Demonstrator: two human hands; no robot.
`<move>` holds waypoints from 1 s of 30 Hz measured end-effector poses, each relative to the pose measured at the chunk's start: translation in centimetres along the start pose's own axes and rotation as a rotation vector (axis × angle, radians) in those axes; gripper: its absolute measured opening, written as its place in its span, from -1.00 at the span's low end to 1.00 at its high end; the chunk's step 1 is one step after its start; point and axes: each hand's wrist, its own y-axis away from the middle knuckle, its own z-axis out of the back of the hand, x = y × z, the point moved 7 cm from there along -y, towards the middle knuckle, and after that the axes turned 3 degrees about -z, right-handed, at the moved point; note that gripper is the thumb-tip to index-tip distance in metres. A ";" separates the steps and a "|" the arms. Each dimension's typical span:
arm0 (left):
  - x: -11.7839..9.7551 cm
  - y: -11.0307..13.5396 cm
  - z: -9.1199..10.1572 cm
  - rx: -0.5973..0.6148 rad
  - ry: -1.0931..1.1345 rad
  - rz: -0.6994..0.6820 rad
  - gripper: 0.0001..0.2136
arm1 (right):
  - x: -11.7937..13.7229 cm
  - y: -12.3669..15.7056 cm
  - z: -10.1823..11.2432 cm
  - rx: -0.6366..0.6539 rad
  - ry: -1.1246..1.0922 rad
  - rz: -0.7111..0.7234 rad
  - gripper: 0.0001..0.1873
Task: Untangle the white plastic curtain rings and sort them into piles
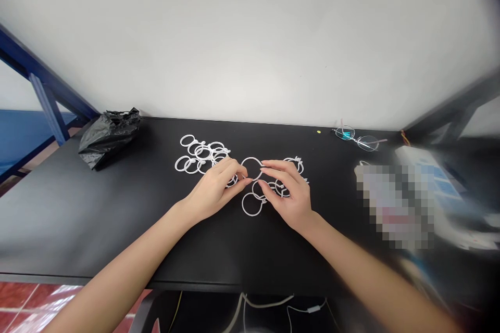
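Observation:
Both hands meet over the middle of a black table point(97, 218). My left hand point(216, 190) and my right hand point(287, 192) pinch opposite sides of one white plastic ring point(252, 160), held just above the tabletop. More white rings point(252, 204) lie under and beside my right hand, some linked together. A loose pile of several white rings point(199, 153) lies to the left of my left hand.
A crumpled black plastic bag point(107, 135) sits at the far left of the table. A pair of glasses point(357, 138) lies at the back right near the white wall. Blurred papers and boxes point(437, 187) crowd the right side. Cables hang below the front edge.

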 end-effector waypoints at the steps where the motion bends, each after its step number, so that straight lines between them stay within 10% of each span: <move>1: 0.0 0.1 0.0 -0.007 0.006 -0.002 -0.94 | -0.2 0.0 0.1 -0.002 0.003 -0.017 -0.66; 13: 0.2 0.2 0.3 -0.054 0.014 0.019 -0.90 | -0.3 0.0 0.0 -0.004 -0.089 -0.019 -0.76; 19: 0.0 0.3 -0.5 0.021 0.030 0.010 -0.56 | 0.3 0.1 -0.5 0.060 -0.210 -0.016 -0.75; 30: 0.2 0.4 -0.6 -0.011 0.039 -0.013 -0.78 | 0.5 0.1 -0.7 0.057 -0.238 -0.054 -0.77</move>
